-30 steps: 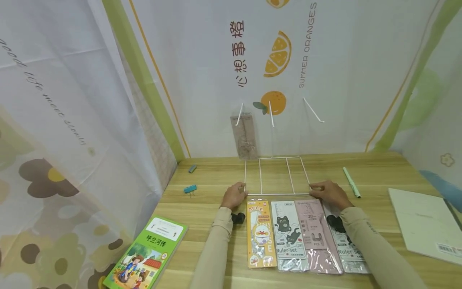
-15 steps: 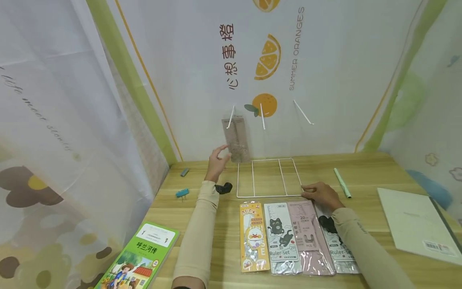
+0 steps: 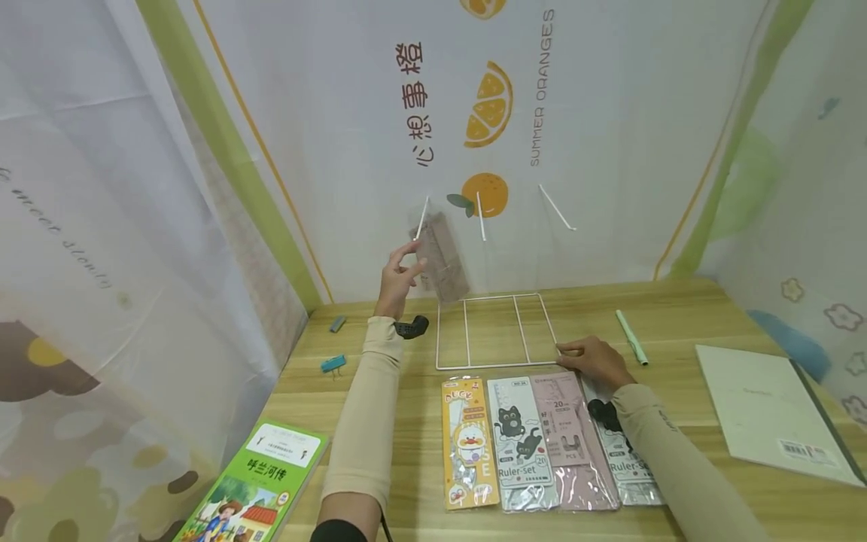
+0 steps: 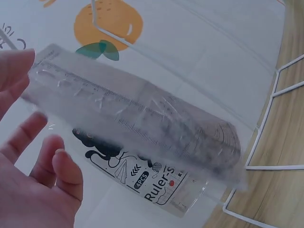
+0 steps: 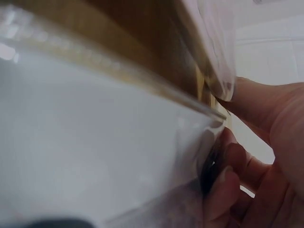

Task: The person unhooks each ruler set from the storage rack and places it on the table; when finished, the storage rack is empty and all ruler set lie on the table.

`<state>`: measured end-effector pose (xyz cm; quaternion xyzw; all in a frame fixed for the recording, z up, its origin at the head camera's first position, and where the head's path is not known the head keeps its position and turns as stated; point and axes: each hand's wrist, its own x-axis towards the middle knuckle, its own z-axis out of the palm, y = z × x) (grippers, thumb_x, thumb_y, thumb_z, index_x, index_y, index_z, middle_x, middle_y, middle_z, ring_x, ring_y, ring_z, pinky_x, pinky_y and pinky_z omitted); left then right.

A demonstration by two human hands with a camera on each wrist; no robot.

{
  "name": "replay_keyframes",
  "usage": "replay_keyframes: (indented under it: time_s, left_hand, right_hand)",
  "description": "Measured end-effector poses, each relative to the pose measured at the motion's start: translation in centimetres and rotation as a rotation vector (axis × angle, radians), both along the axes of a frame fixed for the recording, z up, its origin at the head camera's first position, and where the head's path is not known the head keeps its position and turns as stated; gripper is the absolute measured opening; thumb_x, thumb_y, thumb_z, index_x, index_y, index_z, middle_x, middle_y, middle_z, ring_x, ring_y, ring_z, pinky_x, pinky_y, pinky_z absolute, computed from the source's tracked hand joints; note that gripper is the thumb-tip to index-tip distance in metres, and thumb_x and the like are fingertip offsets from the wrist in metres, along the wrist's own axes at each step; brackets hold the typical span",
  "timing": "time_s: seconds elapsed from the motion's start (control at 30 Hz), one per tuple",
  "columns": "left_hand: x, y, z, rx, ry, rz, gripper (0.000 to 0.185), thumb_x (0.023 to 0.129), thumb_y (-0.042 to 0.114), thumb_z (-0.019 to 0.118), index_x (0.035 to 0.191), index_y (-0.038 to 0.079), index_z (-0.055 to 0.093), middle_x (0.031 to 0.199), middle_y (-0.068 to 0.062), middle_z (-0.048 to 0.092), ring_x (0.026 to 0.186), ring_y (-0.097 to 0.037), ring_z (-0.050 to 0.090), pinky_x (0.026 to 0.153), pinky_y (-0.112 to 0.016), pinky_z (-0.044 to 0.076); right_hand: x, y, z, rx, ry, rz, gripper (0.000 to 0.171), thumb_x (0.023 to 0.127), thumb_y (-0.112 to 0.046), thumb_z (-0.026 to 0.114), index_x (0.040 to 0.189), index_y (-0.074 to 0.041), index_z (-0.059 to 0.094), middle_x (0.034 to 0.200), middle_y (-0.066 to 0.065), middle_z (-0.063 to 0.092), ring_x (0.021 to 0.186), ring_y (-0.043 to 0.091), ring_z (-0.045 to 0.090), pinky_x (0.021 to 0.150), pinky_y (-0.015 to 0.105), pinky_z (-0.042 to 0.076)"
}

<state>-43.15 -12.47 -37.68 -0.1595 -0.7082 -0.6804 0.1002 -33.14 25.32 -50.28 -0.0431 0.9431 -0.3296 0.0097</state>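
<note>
Wooden table [image 3: 677, 316] standing against orange-print backdrop [image 3: 609, 113]. White wire rack [image 3: 494, 331] lying flat at table's 12 o'clock, three hooks projecting up backdrop. Left hand [image 3: 396, 278] raised, fingertips touching hanging ruler pack [image 3: 440, 256] at leftmost hook; whether pinching, cannot tell. Right hand [image 3: 592, 360] resting fingers-flat on rack's 5 o'clock corner, apparently steadying it. Four ruler packs [image 3: 535, 440] lying side by side just below rack, within reach.

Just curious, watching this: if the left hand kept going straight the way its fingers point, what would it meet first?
Most likely the hanging ruler packet: the left hand is raised with fingertips at its edge. Behind it is the printed backdrop, though depth is hard to judge.
</note>
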Motion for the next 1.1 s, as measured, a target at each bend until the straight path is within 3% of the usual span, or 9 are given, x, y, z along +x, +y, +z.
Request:
replay_keyframes:
  time_s: [0.17,0.3,0.47,0.63,0.83,1.1]
  left_hand:
    - [0.1,-0.1,0.1,-0.019,-0.012,-0.017,0.047,0.100,0.016,0.065,0.145,0.018,0.055,0.152,-0.002,0.046,0.075,-0.013,0.043,0.066,-0.023,0.042]
    - [0.3,-0.2,0.2,-0.026,-0.022,0.007,0.048,0.099,0.014,0.065,0.146,0.019,0.055,0.152,-0.003,0.047,0.070,-0.007,0.043,0.062,-0.020,0.041]
    - [0.8,-0.4,0.5,0.004,-0.014,0.002,0.043,0.100,0.015,0.064,0.143,0.018,0.058,0.130,-0.002,0.057,0.067,-0.008,0.042,0.060,-0.022,0.039]
    - [1.8,-0.8,0.4,0.032,-0.007,-0.036,0.039,0.101,0.017,0.063,0.140,0.016,0.061,0.102,0.002,0.052,0.062,-0.010,0.038,0.058,-0.024,0.035]
    - [3.3,-1.3,0.0,0.052,0.018,-0.064,0.037,0.100,0.015,0.064,0.137,0.010,0.062,0.099,0.002,0.052,0.057,-0.008,0.036,0.052,-0.021,0.031]
    - [5.5,-2.0,-0.1,-0.007,0.071,-0.047,0.034,0.098,0.007,0.066,0.132,0.004,0.065,0.089,0.002,0.053,0.055,-0.007,0.036,0.049,-0.018,0.032]
  right_hand:
    - [0.0,-0.6,0.3,-0.016,-0.003,-0.001,0.046,0.092,-0.035,0.073,0.130,-0.010,0.068,0.132,0.025,0.062,0.118,0.046,0.060,0.087,0.054,0.051]
    - [-0.1,-1.0,0.5,-0.008,0.013,0.009,0.044,0.092,-0.033,0.074,0.129,-0.009,0.069,0.130,0.026,0.064,0.114,0.045,0.062,0.081,0.049,0.052]
    - [-0.1,-1.0,0.5,-0.019,0.012,0.009,0.045,0.092,-0.034,0.074,0.129,-0.010,0.068,0.133,0.025,0.062,0.119,0.047,0.059,0.086,0.053,0.051]
    - [-0.2,-0.7,0.5,-0.025,-0.005,0.000,0.048,0.091,-0.037,0.073,0.131,-0.010,0.067,0.136,0.025,0.060,0.121,0.046,0.059,0.086,0.050,0.050]
    - [0.1,-0.4,0.4,-0.040,-0.029,-0.010,0.048,0.092,-0.037,0.073,0.131,-0.010,0.067,0.136,0.026,0.059,0.106,0.035,0.064,0.077,0.039,0.049]
    - [0.6,-0.4,0.4,-0.040,-0.023,-0.016,0.049,0.092,-0.036,0.073,0.132,-0.008,0.066,0.137,0.027,0.059,0.121,0.046,0.058,0.089,0.054,0.049]
